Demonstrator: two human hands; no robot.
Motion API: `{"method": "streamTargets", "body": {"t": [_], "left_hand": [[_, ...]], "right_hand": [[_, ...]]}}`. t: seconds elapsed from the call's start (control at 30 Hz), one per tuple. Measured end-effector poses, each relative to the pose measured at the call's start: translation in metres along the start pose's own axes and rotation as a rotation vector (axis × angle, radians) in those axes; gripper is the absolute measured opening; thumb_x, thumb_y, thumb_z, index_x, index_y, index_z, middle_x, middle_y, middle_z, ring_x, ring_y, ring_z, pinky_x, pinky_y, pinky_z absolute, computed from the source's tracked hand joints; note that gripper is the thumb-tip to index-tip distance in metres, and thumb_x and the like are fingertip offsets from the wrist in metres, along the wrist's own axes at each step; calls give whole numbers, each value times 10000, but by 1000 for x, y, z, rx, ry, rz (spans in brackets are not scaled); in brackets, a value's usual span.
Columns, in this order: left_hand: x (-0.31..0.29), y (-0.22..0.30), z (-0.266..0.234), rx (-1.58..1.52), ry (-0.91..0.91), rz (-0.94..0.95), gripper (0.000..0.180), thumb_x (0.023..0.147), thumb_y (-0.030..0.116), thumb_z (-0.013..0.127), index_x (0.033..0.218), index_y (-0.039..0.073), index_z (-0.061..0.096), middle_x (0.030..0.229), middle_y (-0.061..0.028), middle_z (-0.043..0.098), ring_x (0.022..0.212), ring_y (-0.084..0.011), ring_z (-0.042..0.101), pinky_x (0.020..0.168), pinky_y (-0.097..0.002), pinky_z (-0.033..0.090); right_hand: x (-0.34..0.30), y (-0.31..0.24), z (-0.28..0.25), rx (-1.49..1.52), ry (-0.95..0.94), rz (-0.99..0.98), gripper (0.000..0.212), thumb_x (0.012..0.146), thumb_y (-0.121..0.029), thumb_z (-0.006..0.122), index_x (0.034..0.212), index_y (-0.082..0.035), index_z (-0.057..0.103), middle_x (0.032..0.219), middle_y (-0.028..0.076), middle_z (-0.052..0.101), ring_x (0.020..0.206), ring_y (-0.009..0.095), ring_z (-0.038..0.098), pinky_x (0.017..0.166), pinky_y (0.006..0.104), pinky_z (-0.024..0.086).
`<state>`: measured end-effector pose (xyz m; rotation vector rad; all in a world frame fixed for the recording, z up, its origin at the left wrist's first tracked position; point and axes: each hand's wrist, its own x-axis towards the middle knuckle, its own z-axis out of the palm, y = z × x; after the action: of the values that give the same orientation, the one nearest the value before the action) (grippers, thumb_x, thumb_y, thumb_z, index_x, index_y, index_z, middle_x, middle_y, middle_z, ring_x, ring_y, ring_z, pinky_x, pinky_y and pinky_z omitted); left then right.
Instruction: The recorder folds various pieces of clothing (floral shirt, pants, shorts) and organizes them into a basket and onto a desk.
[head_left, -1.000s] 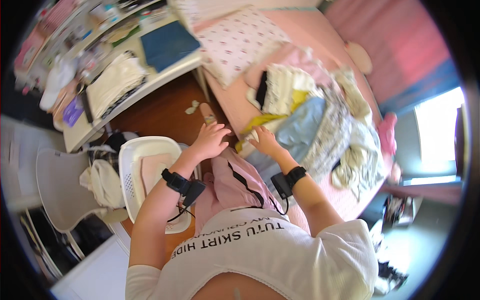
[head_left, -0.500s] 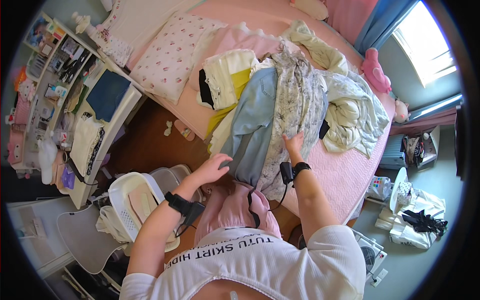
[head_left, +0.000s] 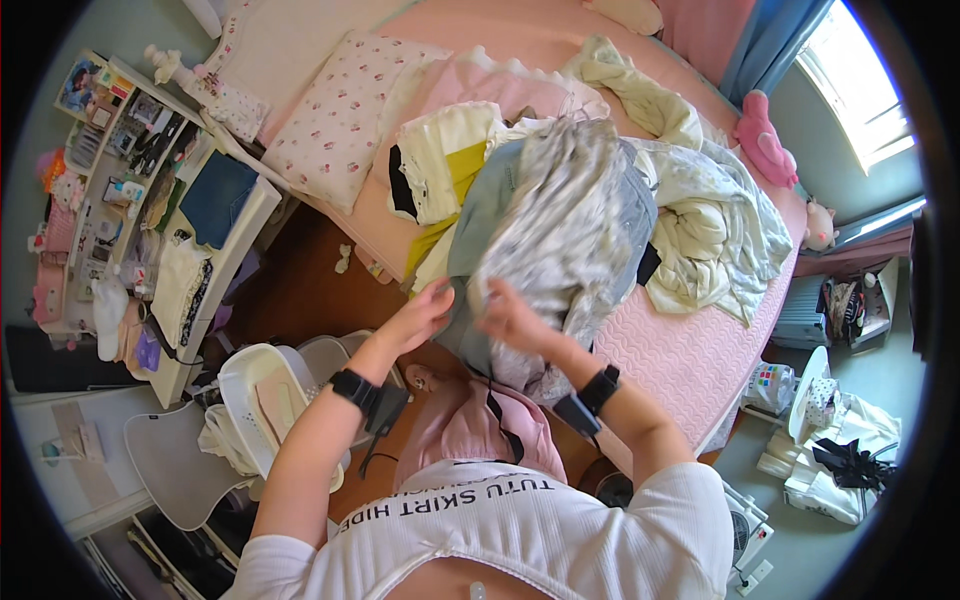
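On the bed (head_left: 660, 365), the patterned garment (head_left: 565, 225) is spread ahead and rightward of the left hand (head_left: 420, 315), its long axis pointed away from the body. Its near-left side is met by the nearer right hand (head_left: 515, 320). Both hands are half-curled; whether cloth is gripped cannot be told. Thin, rumpled cloth is laid over a smoother blue garment (head_left: 480, 210), beside puffy, pale bedding (head_left: 705, 240).

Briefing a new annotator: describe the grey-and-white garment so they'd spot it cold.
Start from the big pink bed. Near its lower edge, the grey-and-white garment lies over other clothes, with the person's right hand at its lower left part. Its mottled surface, blurred here, sets it apart from the plain blue-grey garment on its left and the pale, bunched quilt on its right.
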<state>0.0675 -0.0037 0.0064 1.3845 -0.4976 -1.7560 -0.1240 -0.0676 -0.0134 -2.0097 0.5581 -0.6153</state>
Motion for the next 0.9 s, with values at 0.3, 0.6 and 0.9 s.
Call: {"method": "streamTargets", "body": {"t": [0.3,0.6,0.9], "left_hand": [[15,12,24,-245,20,-3,271,710,73,462,936,-54,539,851,-140,583,760,-199,579,696,-310,473],[-104,82,16,-570,-122,268,345,842,184,433,1122,-17,449,1060,-118,538,937,-212,541,833,-322,421],[-174,108,-56,-478,106,662,292,840,159,447,1070,-20,467,1011,-123,551,917,-217,545,821,-331,428]], "right_hand": [[-33,-20,-14,422,-49,553,276,807,-227,530,875,40,536,1047,163,488,953,218,479,786,312,395],[4,25,-11,1520,93,850,486,854,-328,452,1204,-4,357,1173,92,441,1068,173,416,903,312,333],[111,-84,-103,515,268,295,240,800,-245,567,906,-30,563,804,1,572,718,77,519,641,221,419]]}}
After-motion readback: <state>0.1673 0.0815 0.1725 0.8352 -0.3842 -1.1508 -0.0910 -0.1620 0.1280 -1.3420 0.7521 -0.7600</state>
